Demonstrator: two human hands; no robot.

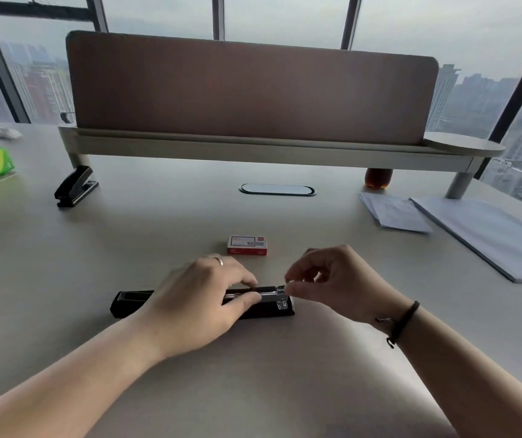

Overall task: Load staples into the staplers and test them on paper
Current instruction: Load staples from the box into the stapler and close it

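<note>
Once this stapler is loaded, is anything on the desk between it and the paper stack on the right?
Nothing visible. The open stapler lies under both hands; bare desk runs from its front end to the paper stack. The staple box sits behind it, off that line.

Your left hand [199, 298] pins an opened black stapler [127, 303] flat on the desk [158, 222]. Your right hand [332, 279] pinches at its metal front end. Staple box [247, 245] lies just behind. Second stapler [74, 186] sits far left; paper stacks [487, 235] right.
</note>
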